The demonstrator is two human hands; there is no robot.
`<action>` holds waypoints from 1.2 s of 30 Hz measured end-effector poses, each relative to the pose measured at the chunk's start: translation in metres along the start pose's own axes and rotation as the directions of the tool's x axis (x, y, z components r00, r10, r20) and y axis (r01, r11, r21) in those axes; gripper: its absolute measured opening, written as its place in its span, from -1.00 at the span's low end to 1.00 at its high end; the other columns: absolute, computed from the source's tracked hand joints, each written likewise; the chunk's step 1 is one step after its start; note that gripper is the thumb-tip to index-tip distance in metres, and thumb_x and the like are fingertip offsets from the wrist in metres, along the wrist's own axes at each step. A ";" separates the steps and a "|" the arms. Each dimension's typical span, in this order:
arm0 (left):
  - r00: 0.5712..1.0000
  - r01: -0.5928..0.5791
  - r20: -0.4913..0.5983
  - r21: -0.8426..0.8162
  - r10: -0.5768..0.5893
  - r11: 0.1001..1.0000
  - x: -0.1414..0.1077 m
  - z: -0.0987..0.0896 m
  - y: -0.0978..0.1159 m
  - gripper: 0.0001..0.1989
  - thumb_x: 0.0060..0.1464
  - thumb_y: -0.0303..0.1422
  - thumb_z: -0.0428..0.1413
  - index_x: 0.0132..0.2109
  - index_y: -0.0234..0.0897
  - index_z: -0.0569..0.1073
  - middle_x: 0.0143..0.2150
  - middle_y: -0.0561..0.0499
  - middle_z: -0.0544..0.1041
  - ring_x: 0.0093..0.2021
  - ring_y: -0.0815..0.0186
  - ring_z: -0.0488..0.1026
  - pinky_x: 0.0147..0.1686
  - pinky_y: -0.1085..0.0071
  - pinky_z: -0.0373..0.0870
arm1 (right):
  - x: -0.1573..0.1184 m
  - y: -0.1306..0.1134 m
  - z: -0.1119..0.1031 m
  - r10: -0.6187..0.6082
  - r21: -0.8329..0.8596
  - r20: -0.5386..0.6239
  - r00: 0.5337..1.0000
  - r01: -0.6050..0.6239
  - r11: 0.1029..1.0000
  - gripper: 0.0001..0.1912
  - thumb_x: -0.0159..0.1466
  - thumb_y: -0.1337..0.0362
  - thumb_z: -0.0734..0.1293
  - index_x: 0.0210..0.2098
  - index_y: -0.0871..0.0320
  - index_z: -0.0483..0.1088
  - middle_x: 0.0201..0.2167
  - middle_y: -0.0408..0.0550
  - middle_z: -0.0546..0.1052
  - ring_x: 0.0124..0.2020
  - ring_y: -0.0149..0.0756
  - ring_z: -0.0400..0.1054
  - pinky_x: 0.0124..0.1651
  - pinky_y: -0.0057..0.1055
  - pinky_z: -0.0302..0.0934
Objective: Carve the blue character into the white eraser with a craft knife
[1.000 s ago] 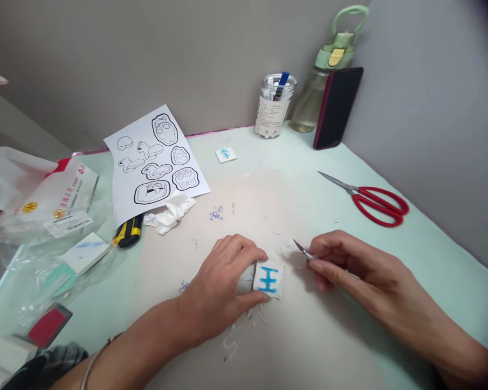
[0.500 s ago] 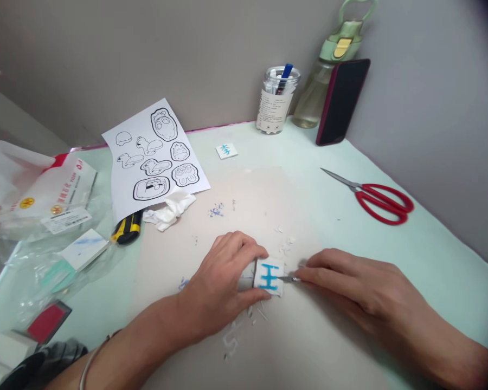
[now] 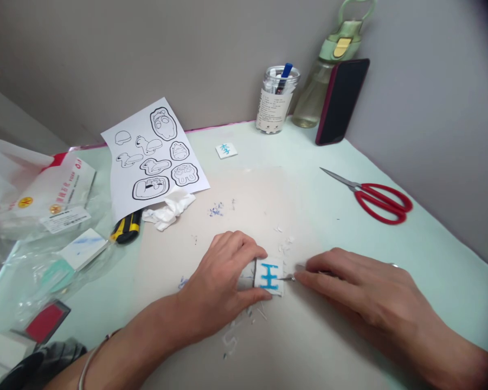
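Between the thumb and fingers of my left hand (image 3: 223, 276) is a small white carving block (image 3: 278, 265) with a blue character standing up on its face. My right hand (image 3: 353, 287) pinches a slim carving knife (image 3: 288, 279); its blade tip is at the block's right side, by the blue strokes. Most of the knife's handle is hidden under my fingers. White shavings (image 3: 284, 246) lie just beyond the block, and more are scattered below it on the beige mat (image 3: 309, 346). A second white tile (image 3: 226, 150) with blue writing lies farther back.
Red-handled scissors (image 3: 382, 203) lie at right. A pen jar (image 3: 274, 103), a water bottle (image 3: 309, 92) and a phone (image 3: 344, 103) stand behind. At left are a printed sheet (image 3: 146, 124), crumpled tissue (image 3: 166, 211), a yellow-black cutter (image 3: 127, 228), plastic bags and a red ink pad (image 3: 47, 322).
The knife tip has drawn back slightly to the right from the blue strokes, and my right hand has tilted a little. My left hand and the block stay in place.
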State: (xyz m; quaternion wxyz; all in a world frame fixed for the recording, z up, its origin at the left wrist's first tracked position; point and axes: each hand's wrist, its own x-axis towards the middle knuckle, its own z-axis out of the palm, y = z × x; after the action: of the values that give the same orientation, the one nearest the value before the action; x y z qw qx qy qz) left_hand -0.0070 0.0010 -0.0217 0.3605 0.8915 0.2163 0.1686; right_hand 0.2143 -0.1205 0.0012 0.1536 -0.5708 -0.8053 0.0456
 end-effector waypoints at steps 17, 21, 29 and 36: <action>1.000 0.011 0.013 0.006 -0.011 1.000 0.000 0.001 0.000 -0.64 0.05 -0.33 0.28 -0.04 -0.27 0.36 -0.09 -0.03 0.39 -0.07 0.20 0.27 -0.05 0.25 0.24 | 0.007 -0.008 -0.001 -0.099 -0.154 -0.054 0.994 0.090 0.984 -0.67 0.42 0.47 0.03 -0.13 0.15 0.39 -0.25 -0.01 0.51 -0.29 -0.24 0.32 -0.40 -0.33 0.00; 1.000 0.016 0.016 0.005 -0.016 1.000 0.000 0.001 0.000 -0.65 0.05 -0.33 0.27 -0.04 -0.27 0.36 -0.09 -0.04 0.38 -0.07 0.19 0.26 -0.05 0.24 0.24 | 0.008 -0.010 -0.002 -0.101 -0.151 -0.012 0.995 0.098 0.984 -0.66 0.43 0.44 0.01 -0.13 0.17 0.40 -0.27 0.00 0.50 -0.31 -0.24 0.30 -0.41 -0.32 -0.02; 1.000 0.014 0.005 0.008 -0.015 1.000 0.000 0.002 0.001 -0.64 0.04 -0.33 0.28 -0.05 -0.27 0.36 -0.10 -0.03 0.39 -0.07 0.19 0.27 -0.06 0.24 0.24 | 0.017 -0.013 -0.008 -0.158 -0.187 -0.034 0.987 0.149 0.971 -0.51 0.45 0.43 -0.07 -0.30 0.22 0.44 -0.38 0.02 0.49 -0.42 -0.27 0.25 -0.45 -0.32 -0.03; 1.000 0.011 0.000 0.009 -0.011 1.000 0.000 0.001 0.001 -0.64 0.03 -0.34 0.29 -0.06 -0.29 0.37 -0.11 -0.04 0.39 -0.08 0.20 0.27 -0.06 0.24 0.24 | 0.018 -0.015 -0.012 -0.119 -0.149 -0.023 0.993 0.114 0.982 -0.47 0.46 0.38 -0.11 -0.30 0.19 0.44 -0.34 0.00 0.52 -0.41 -0.27 0.25 -0.48 -0.32 -0.05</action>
State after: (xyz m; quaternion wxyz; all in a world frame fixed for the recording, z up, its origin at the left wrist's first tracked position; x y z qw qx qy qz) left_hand -0.0064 0.0001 -0.0213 0.3573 0.8921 0.2217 0.1655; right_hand 0.1984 -0.1099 0.0196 0.1263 -0.5330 -0.8360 -0.0319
